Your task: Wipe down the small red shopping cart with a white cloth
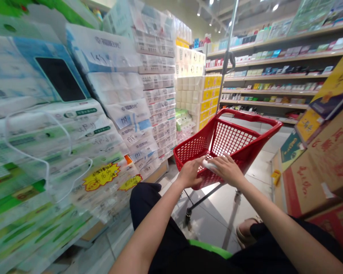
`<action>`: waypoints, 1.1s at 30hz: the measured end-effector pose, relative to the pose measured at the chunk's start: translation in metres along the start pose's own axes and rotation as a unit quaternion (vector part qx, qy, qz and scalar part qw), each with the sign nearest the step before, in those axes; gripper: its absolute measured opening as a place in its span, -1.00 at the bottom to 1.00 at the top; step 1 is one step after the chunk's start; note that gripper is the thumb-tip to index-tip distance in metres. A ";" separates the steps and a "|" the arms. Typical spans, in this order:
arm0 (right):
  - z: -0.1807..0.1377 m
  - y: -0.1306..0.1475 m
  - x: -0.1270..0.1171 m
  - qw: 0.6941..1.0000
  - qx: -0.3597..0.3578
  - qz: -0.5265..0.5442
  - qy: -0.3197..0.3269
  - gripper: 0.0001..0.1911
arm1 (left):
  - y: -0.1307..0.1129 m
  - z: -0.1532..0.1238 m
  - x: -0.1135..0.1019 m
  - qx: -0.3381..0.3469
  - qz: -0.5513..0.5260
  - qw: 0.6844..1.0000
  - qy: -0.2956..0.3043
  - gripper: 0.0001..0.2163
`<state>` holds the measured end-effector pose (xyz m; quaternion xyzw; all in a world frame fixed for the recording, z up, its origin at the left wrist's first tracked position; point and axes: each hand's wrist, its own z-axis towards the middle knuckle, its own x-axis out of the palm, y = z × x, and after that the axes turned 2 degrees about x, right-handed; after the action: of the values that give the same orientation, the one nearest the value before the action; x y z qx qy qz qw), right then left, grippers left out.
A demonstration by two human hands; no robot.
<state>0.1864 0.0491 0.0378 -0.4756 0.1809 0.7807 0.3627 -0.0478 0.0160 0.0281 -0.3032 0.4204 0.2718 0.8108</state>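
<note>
Thing in hand: small white oblong thing (209, 164), lying on the near rim of the red plastic mesh shopping basket (231, 139), between the two hands.
Left hand (190, 173): at 9 o'clock of the oblong thing, fingers bent and pressed together, tips touching its left end; pinching it or only gripping the rim, cannot tell.
Right hand (228, 170): at 3 o'clock of it, fingers straight and close together, laid over its right end; thumb hidden, so the grip cannot be told.
Key relation: long axis running 9 to 3 o'clock along the rim; both hands touching it, neither nearer; basket hollow at 12 o'clock, just beyond the fingers.
Basket stand: dark wheeled metal frame (201, 201) on pale glossy floor tiles (214, 220).
At 9 o'clock: tall stacks of tissue packs in clear plastic wrap (117, 99), blue and green print, Chinese brand lettering and handwritten numbers, too blurred to read.
Price tags: yellow starburst stickers (101, 177) with red figures, perhaps 16.90, not certain.
At 12 o'clock, farther off: yellow and white boxed packs (208, 95), grey metal pole (227, 57).
At 3 o'clock: brown cardboard cartons with red Chinese characters (328, 160), not legible; long wall shelves of small boxes (274, 74).
At 6 o'clock: knees in dark trousers (148, 205), green round seat (210, 247).
</note>
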 end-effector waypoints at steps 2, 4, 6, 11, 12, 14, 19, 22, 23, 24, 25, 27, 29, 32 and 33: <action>-0.008 -0.038 -0.004 0.998 0.056 -0.033 -0.011 -0.60 | 0.003 0.000 0.001 -0.012 0.005 1.000 -0.005 -0.19; -0.014 -0.072 -0.007 0.992 0.108 -0.061 -0.022 -0.58 | 0.003 0.001 0.002 -0.021 0.009 1.000 -0.010 -0.18; -0.016 -0.091 -0.007 0.986 0.147 -0.074 -0.023 -0.57 | 0.001 0.005 0.004 -0.026 0.012 1.000 -0.007 -0.17; -0.008 -0.053 0.005 0.987 0.150 -0.047 -0.015 -0.57 | -0.005 0.012 0.010 -0.047 0.025 0.999 -0.004 -0.16; -0.005 -0.033 0.009 0.991 0.129 -0.034 -0.013 -0.58 | -0.006 0.012 0.012 -0.044 0.028 0.999 -0.009 -0.15; -0.001 0.008 0.015 0.995 0.097 -0.015 -0.025 -0.60 | -0.007 0.012 0.013 -0.032 0.033 0.999 -0.022 -0.14; 0.004 0.064 0.017 0.999 0.014 0.013 -0.030 -0.64 | -0.006 0.007 0.013 -0.015 0.036 0.999 -0.034 -0.16; 0.000 0.043 0.010 1.000 -0.024 0.008 -0.017 -0.63 | -0.006 0.003 0.011 -0.002 0.021 0.999 -0.031 -0.14; -0.002 0.030 0.008 1.000 -0.022 0.001 -0.014 -0.63 | -0.006 0.002 0.011 -0.001 0.018 1.000 -0.026 -0.14; -0.006 0.015 0.005 1.000 -0.009 -0.007 -0.016 -0.62 | -0.007 0.001 0.010 -0.004 0.017 1.000 -0.019 -0.14; -0.009 -0.001 0.002 1.000 0.015 -0.018 -0.020 -0.62 | -0.008 0.000 0.010 -0.009 0.019 1.000 -0.011 -0.15; -0.017 -0.030 -0.002 0.996 0.069 -0.039 -0.034 -0.62 | -0.010 -0.001 0.010 -0.020 0.028 0.999 0.004 -0.15; -0.022 -0.049 -0.004 0.992 0.108 -0.052 -0.041 -0.61 | -0.014 -0.001 0.012 -0.022 0.039 0.999 0.009 -0.16; -0.024 -0.051 -0.002 0.987 0.143 -0.056 -0.049 -0.59 | -0.019 0.002 0.017 -0.017 0.043 0.999 -0.002 -0.15; -0.024 -0.044 -0.001 0.986 0.148 -0.055 -0.053 -0.59 | -0.020 0.003 0.019 -0.016 0.042 0.999 -0.008 -0.15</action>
<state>0.2339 0.0632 0.0304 -0.3838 0.2484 0.7486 0.4802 -0.0227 0.0084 0.0193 -0.2955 0.4216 0.3150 0.7973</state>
